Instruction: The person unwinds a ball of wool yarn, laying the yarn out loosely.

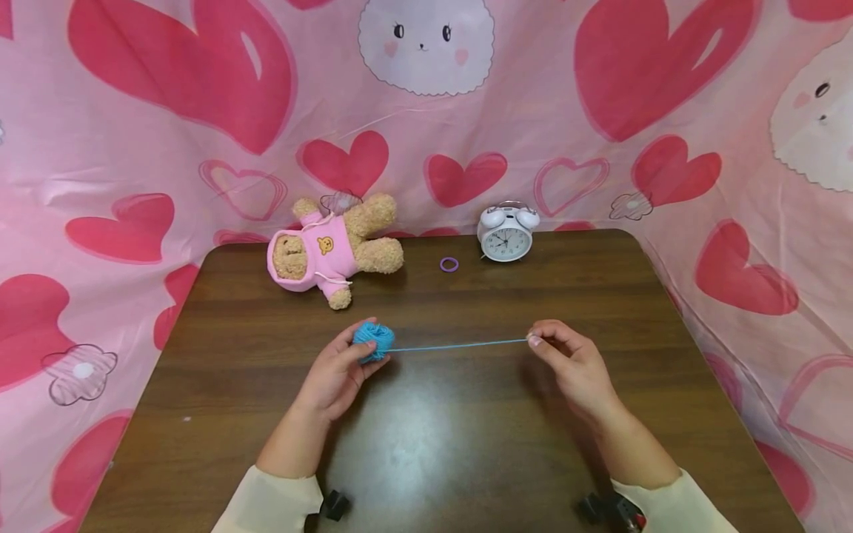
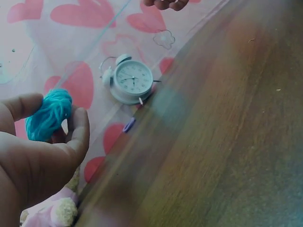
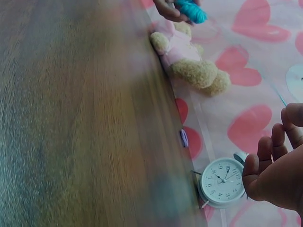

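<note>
A small ball of blue yarn (image 1: 375,341) is gripped between the thumb and fingers of my left hand (image 1: 338,374), above the left middle of the table. From it a blue strand (image 1: 460,346) runs taut and nearly level to the right. My right hand (image 1: 578,370) pinches the strand's far end between thumb and forefinger. In the left wrist view the yarn ball (image 2: 49,115) sits between curled fingers. The right wrist view shows the strand (image 3: 282,98) meeting the fingertips of the right hand (image 3: 279,165), its other fingers loosely bent.
Behind the left hand a teddy bear in a pink hoodie (image 1: 331,248) lies on its back. A purple ring (image 1: 449,264) and a white twin-bell alarm clock (image 1: 506,233) are near the back edge of the brown wooden table (image 1: 426,474). A pink heart-print cloth (image 1: 413,133) hangs around the table.
</note>
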A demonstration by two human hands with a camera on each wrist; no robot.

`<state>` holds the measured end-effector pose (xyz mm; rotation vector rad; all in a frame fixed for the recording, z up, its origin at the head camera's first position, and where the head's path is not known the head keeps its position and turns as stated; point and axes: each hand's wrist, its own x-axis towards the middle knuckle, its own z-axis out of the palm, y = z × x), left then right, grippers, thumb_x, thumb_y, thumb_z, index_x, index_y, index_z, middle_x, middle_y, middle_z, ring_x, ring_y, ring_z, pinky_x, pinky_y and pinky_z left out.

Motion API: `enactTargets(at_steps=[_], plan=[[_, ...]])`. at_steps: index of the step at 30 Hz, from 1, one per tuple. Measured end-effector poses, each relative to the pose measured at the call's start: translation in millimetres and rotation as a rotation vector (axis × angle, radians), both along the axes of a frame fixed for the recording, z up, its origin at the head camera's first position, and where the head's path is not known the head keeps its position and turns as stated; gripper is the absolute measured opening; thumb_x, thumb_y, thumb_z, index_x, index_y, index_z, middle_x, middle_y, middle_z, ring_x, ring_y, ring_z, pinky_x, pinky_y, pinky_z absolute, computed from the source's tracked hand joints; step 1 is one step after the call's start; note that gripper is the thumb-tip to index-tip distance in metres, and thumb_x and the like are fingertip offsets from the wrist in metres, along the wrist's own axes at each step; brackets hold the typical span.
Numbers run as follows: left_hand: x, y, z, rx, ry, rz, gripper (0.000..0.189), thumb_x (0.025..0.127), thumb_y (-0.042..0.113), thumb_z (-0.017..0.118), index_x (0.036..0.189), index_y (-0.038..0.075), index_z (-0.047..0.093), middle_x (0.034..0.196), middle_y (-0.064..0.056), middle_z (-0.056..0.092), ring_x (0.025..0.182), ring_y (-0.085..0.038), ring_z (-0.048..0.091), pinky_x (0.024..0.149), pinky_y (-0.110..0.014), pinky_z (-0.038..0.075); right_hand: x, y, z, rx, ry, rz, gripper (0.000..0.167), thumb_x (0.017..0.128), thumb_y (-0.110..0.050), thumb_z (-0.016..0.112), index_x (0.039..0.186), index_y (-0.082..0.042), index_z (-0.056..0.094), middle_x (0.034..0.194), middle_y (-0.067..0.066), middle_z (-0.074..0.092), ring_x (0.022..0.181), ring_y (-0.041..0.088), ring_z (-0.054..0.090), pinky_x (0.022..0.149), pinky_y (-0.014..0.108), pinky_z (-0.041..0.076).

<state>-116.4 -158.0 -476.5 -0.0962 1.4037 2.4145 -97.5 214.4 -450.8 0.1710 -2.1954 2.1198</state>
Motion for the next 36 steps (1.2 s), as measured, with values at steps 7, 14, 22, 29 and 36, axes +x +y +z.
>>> enactTargets(at_steps=[7,14,22,29,36], plan=[[2.2,-5.3,-1.7,-0.029,0.014,0.042,0.03,0.105,0.005,0.056,0.134,0.001,0.048,0.114,-0.004,0.065,0.101,-0.016,0.065,0.101,-0.036,0.054,0.3,8,2.9,-0.031,-0.008,-0.027,0.015,0.098,0.001,0.067,0.1,0.015,0.063,0.105,0.005,0.066,0.104,0.018,0.06,0.087,0.022,0.051],[0.4,-11.5,-2.9,-0.061,-0.01,0.075,0.026,0.105,0.005,0.056,0.126,0.008,0.042,0.113,-0.006,0.059,0.095,-0.017,0.063,0.087,-0.03,0.056,-0.4,17,5.6,-0.083,-0.002,-0.058,0.009,0.098,0.004,0.066,0.1,0.013,0.065,0.103,0.004,0.067,0.102,0.017,0.06,0.088,0.022,0.051],[-1.6,-21.1,-2.3,-0.137,-0.037,0.117,0.029,0.105,0.005,0.058,0.127,0.01,0.041,0.114,-0.002,0.064,0.097,-0.017,0.066,0.089,-0.033,0.053,-0.2,31,7.5,-0.128,-0.007,-0.102,0.005,0.098,0.006,0.065,0.097,0.005,0.069,0.101,0.001,0.067,0.102,0.017,0.06,0.09,0.023,0.05],[-1.0,-32.2,-1.8,-0.155,-0.028,0.164,0.03,0.103,0.003,0.06,0.126,0.011,0.042,0.108,0.001,0.067,0.095,-0.014,0.067,0.088,-0.031,0.054,-1.1,44,7.8,-0.151,-0.013,-0.151,0.005,0.098,0.006,0.065,0.098,0.01,0.068,0.104,0.003,0.068,0.105,0.017,0.06,0.092,0.024,0.048],[1.2,-45.1,1.4,-0.152,-0.032,0.187,0.029,0.103,0.006,0.062,0.125,0.012,0.043,0.105,0.003,0.066,0.094,-0.014,0.067,0.088,-0.031,0.053,-0.5,57,8.4,-0.158,-0.041,-0.198,0.005,0.098,0.002,0.067,0.1,0.005,0.071,0.103,-0.002,0.07,0.105,0.014,0.06,0.092,0.022,0.045]])
